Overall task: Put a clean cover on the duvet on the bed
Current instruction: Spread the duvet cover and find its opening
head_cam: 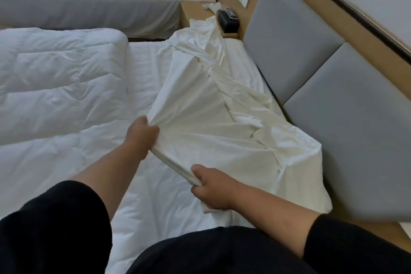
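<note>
Fingers of left hand (142,132) and right hand (211,187) clench the duvet cover (213,107) hem; bunched cloth could snag, hiding its opening.

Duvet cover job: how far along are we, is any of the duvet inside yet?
Early. Done: the bare quilted duvet lies folded back on the bed, and the clean cover is strung along the grey headboard, reaching the nightstand. In hand: left hand and right hand both grip one edge of the cover, stretching it between them. Left: nothing of the duvet is inside yet; inserting, spreading and closing all remain.
</note>
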A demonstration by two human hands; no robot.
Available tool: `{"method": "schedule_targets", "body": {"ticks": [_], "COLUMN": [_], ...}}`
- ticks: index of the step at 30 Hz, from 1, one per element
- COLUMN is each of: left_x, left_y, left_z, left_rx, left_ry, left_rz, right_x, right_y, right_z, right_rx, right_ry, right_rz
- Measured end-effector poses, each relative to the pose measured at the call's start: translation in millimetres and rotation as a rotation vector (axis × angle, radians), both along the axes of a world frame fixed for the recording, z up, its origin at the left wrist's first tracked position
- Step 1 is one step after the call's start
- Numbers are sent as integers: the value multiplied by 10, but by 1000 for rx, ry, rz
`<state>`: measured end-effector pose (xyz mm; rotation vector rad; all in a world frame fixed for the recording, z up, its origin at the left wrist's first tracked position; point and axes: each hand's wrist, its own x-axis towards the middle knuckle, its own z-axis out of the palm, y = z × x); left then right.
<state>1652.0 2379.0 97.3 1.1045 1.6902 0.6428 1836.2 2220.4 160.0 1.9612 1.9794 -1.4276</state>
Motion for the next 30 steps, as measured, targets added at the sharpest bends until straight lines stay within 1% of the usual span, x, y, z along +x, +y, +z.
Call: {"method": "schedule_targets", "body": {"ticks": [3,7,10,12,14,16,19,22,25,30], "left_x": [-487,-988,-1338,-1508,-1660,-1753,-1790,-1691,-1493,-1153], "left_y": [-109,-277,-405,-478,-561,-636,-719,-724,-675,-412], "left_z": [-89,-145,-219,-279,-368,-514,-780,-960,-971,-900], "left_rx": [-8,-29,-55,-66,-89,-121,-170,-165,-155,-83], "left_ry": [89,189,267,302,337,360,356,390,424,380], "left_rz": [-6,23,25,22,14,15,-3,-50,-96,-244], "right_x": [-343,-795,-1139,-1276,-1384,-1423,-1334,-1165,-977,-621], "right_y": [18,89,96,112,126,141,217,343,516,915], "right_z": [-30,-50,-209,-350,-529,-683,-845,-887,-878,-880], "right_rx": [-68,-96,-100,-105,-111,-132,-137,-147,-170,-133], "right_ry": [8,51,86,93,82,47,31,1,-25,-51], "right_rz": [146,322,455,490,473,406,261,182,127,7]}}
